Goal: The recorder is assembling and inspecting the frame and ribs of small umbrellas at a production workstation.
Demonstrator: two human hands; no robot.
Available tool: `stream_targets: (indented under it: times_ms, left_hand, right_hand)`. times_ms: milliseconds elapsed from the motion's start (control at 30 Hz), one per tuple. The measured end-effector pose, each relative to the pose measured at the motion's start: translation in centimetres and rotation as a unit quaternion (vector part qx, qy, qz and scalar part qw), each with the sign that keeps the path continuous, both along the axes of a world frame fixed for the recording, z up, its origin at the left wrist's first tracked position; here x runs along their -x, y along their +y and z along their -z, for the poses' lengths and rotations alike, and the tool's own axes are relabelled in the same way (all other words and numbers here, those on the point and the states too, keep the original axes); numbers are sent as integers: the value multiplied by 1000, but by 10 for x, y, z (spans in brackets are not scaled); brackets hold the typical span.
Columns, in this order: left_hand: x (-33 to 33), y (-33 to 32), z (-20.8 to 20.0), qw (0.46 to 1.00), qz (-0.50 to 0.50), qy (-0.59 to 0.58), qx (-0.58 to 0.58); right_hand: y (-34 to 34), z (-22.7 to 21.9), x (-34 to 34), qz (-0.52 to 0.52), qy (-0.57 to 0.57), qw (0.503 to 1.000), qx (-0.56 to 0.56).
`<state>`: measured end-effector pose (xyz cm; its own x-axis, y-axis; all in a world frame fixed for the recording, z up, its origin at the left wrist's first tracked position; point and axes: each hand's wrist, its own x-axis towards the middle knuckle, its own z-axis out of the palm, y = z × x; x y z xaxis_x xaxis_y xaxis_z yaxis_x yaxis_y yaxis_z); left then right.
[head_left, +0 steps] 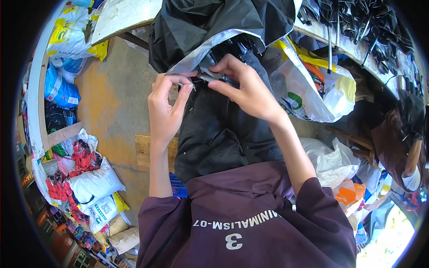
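A black umbrella canopy (201, 20) with a silver-grey underside is draped from the table edge down over my lap. Dark folded ribs (234, 47) show inside its opening. My left hand (167, 98) is closed in a pinch at the canopy's lower edge, where a thin silvery tip pokes out by the thumb. Close beside it, my right hand (248, 87) has its fingers closed round a small grey metal tool (213, 75) with a dark end. The tool's front part meets the spot by my left fingertips. Its exact kind is partly hidden by the fingers.
More black umbrellas with metal shafts (330, 47) lie on the table at the far right. A white and yellow plastic bag (308, 89) hangs below. Stuffed sacks (96, 183) line the left side. At the right edge sits another person (393, 143).
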<state>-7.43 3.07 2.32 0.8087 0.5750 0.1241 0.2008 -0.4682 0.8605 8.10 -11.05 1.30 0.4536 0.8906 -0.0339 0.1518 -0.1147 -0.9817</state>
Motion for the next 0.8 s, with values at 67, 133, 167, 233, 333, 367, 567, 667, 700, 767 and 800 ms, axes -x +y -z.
stream_targets:
  times_ms: [67,133,167,233,333,367,567,667,700,767,800]
  left_hand:
    - [3,3,-6,1000,7,13,-23]
    - [10,11,-10,985,72,34,-155]
    - [13,14,-12,969,104,44,-220]
    - [15,18,-15,947,136,54,-285]
    - [18,19,-18,883,139,123,-432]
    - [18,19,-18,855,139,145,-478]
    - [10,9,-13,915,96,105,-377]
    - [-5,1,-6,913,59,111,-389]
    - [-8,1,-4,911,47,114,-393]
    - [-10,2,-3,912,49,105,-393]
    - [-11,4,-3,913,50,96,-394]
  right_hand:
    - [-1,6,-1,7,89,996,-15]
    - [-2,9,-2,-4,188,981,-50]
    - [-2,10,-3,-10,236,969,-68]
    - [-3,11,-4,-15,284,955,-85]
    - [-3,12,-6,-17,283,957,-66]
    - [-4,12,-6,-17,283,957,-58]
    - [-1,10,-2,-13,264,963,-46]
    - [-2,7,-1,-16,246,969,-30]
    - [-2,7,-2,-18,241,970,-25]
    - [-4,9,-3,-19,245,969,-30]
    - [-4,11,-4,-21,250,967,-35]
